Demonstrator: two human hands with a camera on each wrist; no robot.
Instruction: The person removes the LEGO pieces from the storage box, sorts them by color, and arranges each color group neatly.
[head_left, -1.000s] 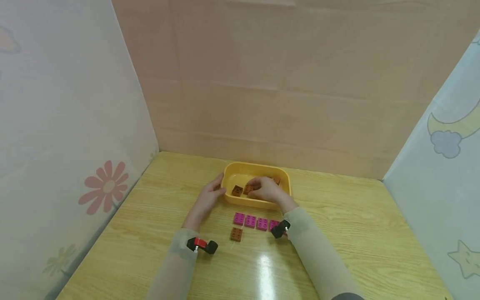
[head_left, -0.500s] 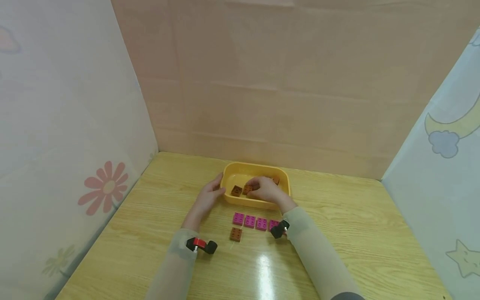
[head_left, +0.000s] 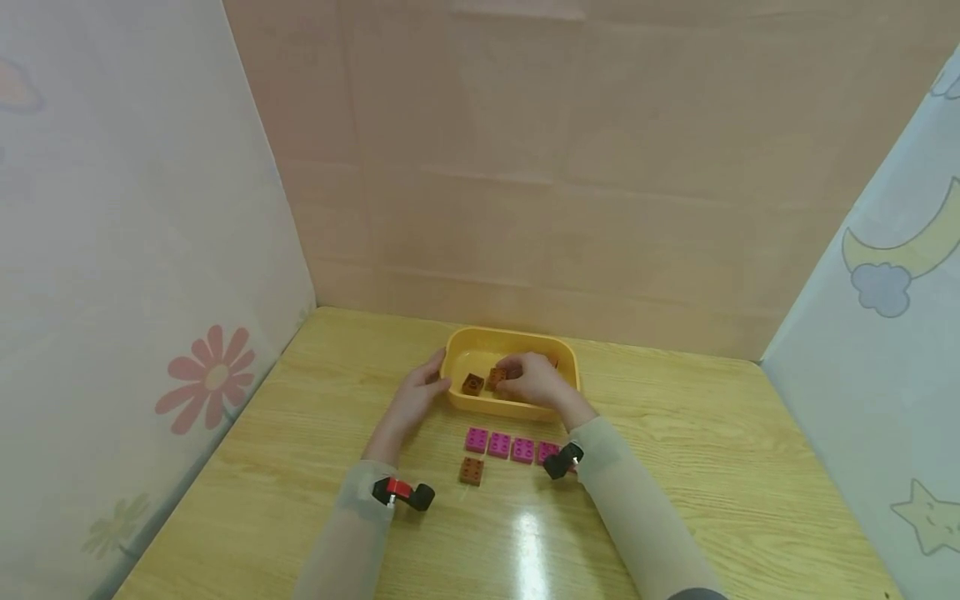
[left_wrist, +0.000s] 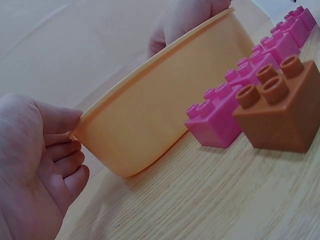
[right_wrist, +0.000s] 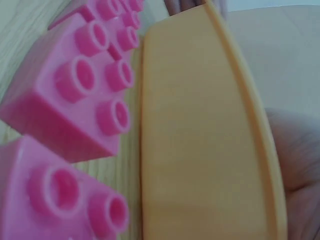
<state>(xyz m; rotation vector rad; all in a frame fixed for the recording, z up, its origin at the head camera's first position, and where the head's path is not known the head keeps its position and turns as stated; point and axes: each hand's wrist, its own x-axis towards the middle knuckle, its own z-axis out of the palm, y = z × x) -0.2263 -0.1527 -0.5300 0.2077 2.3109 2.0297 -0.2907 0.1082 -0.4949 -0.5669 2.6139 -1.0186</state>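
A yellow plastic basin [head_left: 495,406] stands toward the back of the table. My left hand [head_left: 412,404] grips its left end; in the left wrist view the thumb lies at the rim with the other fingers curled beneath. My right hand [head_left: 536,380] reaches inside and pinches a brown toy building brick [head_left: 495,378] between thumb and fingers. To the left of that lies another brown brick [head_left: 472,384] in the basin. Further contents at the right end are mostly hidden behind the right hand. The basin wall [right_wrist: 200,125] covers the right fingers in the right wrist view.
A row of several pink bricks [head_left: 499,445] runs along the basin's front, its right end partly behind the right wrist camera [head_left: 562,460]. One brown brick [head_left: 472,471] sits nearer me, below the row's left end. A beige wall [head_left: 525,183] rises behind the table.
Both hands keep nearly the same places, the left at the basin's end and the right on the brick inside. The right hand has shifted only slightly; the bricks on the table stay put.
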